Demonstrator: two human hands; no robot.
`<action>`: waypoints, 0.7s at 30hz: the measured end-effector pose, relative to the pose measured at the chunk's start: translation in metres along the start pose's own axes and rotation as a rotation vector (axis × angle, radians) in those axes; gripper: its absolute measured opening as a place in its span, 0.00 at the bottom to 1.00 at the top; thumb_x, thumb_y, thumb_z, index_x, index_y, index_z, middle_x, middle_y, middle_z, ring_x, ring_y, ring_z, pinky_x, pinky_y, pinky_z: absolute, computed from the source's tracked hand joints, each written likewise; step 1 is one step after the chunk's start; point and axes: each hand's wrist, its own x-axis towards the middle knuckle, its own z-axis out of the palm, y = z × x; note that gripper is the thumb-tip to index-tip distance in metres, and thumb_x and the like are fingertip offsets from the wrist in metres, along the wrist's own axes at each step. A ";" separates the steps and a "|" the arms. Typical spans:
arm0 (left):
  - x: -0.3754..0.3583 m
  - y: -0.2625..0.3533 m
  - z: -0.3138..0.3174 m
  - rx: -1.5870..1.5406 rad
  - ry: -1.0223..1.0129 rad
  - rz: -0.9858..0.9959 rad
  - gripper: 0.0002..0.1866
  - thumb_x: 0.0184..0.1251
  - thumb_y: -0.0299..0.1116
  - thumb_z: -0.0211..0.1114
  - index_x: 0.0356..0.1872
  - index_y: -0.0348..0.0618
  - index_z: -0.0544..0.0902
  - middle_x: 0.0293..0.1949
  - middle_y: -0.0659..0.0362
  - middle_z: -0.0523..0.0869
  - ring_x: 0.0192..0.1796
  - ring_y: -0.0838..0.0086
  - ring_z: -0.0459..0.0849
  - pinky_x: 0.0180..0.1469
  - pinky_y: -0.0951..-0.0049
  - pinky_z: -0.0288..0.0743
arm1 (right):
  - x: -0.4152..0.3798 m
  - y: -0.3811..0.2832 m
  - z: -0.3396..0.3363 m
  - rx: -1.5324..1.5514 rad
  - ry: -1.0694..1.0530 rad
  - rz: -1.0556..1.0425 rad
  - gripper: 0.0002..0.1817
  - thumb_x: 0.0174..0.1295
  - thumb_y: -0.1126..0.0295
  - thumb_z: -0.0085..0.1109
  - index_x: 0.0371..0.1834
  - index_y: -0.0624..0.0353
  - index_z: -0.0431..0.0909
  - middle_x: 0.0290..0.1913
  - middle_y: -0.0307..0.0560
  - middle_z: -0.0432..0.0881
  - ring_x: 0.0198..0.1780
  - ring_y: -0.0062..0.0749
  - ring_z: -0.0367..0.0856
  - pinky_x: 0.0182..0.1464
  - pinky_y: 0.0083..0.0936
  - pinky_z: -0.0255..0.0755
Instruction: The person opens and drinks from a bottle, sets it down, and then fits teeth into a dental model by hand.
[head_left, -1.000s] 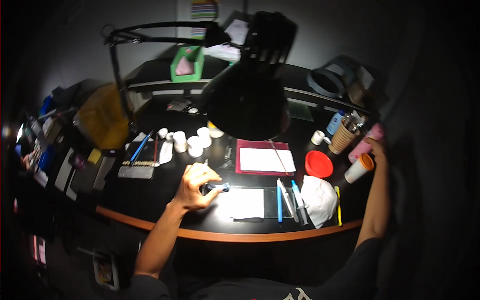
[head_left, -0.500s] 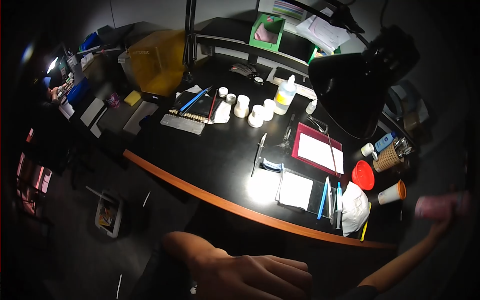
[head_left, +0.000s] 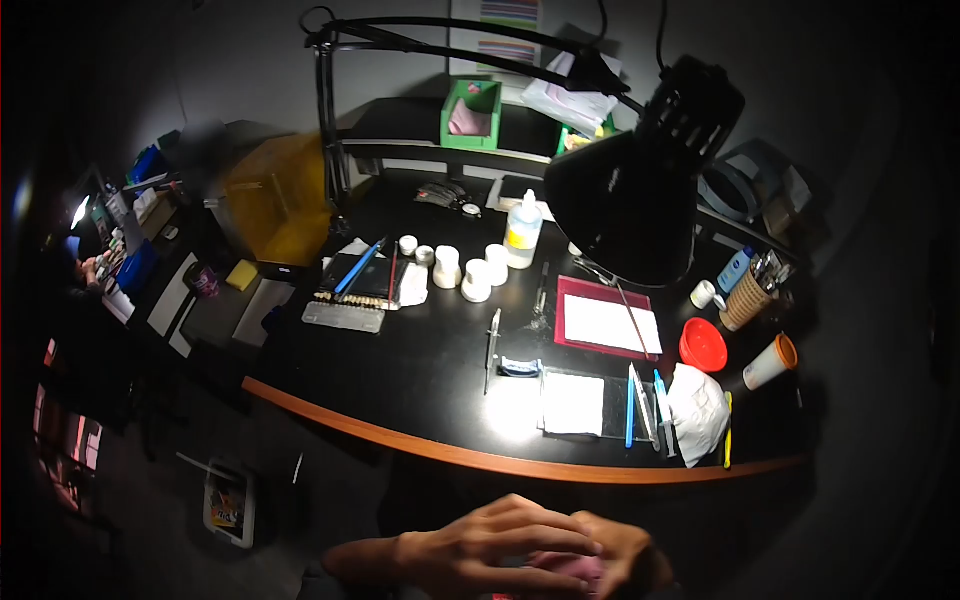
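Both hands are together below the table's front edge. My left hand (head_left: pixel 490 545) lies over a pink object (head_left: pixel 570 565), its fingers stretched across the top. My right hand (head_left: pixel 625 555) is wrapped round the right side of that object, which is mostly hidden between the hands. On the black table (head_left: pixel 420 370) above them lie a white pad (head_left: pixel 573 404), a blue pen-like tool (head_left: pixel 630 408), a syringe (head_left: pixel 665 412) and a crumpled white cloth (head_left: pixel 698 412).
A black lamp (head_left: pixel 630 190) hangs over the table. Near it are a clear bottle (head_left: pixel 523 235), a white jar (head_left: pixel 477 281), a red bowl (head_left: pixel 703 345), an orange-lidded cup (head_left: pixel 771 362) and a maroon tray (head_left: pixel 608 318). A bin (head_left: pixel 229 505) stands on the floor. A co-worker's hand (head_left: pixel 95 270) shows far left.
My right hand has come in from the far right with the pink object and now meets my left hand. The view has shifted, so the table items appear lower and further left.
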 end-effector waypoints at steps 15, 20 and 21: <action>-0.054 -0.032 0.067 0.208 0.500 -0.497 0.10 0.65 0.26 0.79 0.45 0.40 0.89 0.42 0.55 0.92 0.45 0.61 0.93 0.49 0.64 0.89 | 0.029 0.063 0.043 -0.524 0.443 -0.126 0.13 0.70 0.68 0.74 0.53 0.60 0.86 0.47 0.49 0.88 0.51 0.24 0.89 0.51 0.33 0.85; -0.047 -0.031 0.039 -0.076 0.088 -0.399 0.15 0.64 0.34 0.81 0.47 0.37 0.90 0.53 0.50 0.91 0.54 0.58 0.93 0.60 0.60 0.87 | -0.010 0.070 0.022 -0.549 0.462 0.038 0.16 0.66 0.66 0.77 0.53 0.59 0.86 0.48 0.48 0.88 0.50 0.25 0.90 0.52 0.33 0.86; -0.045 -0.037 0.035 -0.293 0.050 -0.243 0.21 0.60 0.36 0.83 0.52 0.37 0.91 0.56 0.50 0.91 0.55 0.59 0.93 0.61 0.61 0.86 | -0.017 0.069 0.018 -0.558 0.462 0.072 0.17 0.66 0.66 0.78 0.54 0.59 0.86 0.48 0.48 0.89 0.50 0.26 0.90 0.52 0.33 0.86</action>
